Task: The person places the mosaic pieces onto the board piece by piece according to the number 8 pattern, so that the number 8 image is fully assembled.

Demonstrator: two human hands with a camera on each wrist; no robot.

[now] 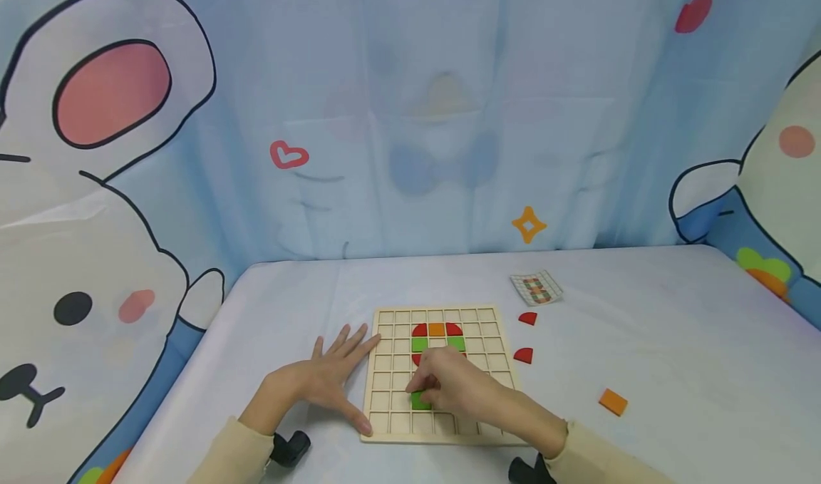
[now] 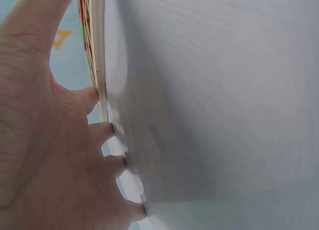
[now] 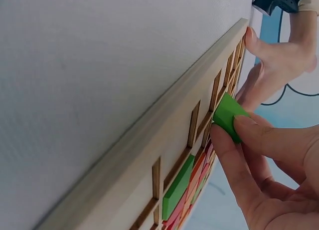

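Note:
Between the thumb and fingers of my right hand (image 1: pixel 458 384) is a green square tile (image 3: pixel 229 115), tilted over the near part of a wooden grid board (image 1: pixel 477 439). Another green tile (image 3: pixel 178 187) lies in a cell close by; in the head view the hand hides it. My left hand (image 1: pixel 327 377) is spread at the board's left edge, with the thumb at the near left corner and the index fingertip farther up. Farther back on the grid sit red quarter-round tiles (image 1: pixel 453 328), an orange square (image 1: pixel 437 329) and green squares (image 1: pixel 456 343); my right hand covers part of the pattern.
To the right of the board lie two loose red quarter-round pieces (image 1: pixel 523 356) and an orange tile (image 1: pixel 613 402). A small printed pattern card (image 1: pixel 537 289) rests behind them on the white tablecloth (image 1: pixel 673 327). A blue cartoon curtain (image 1: pixel 359 206) hangs beyond the table.

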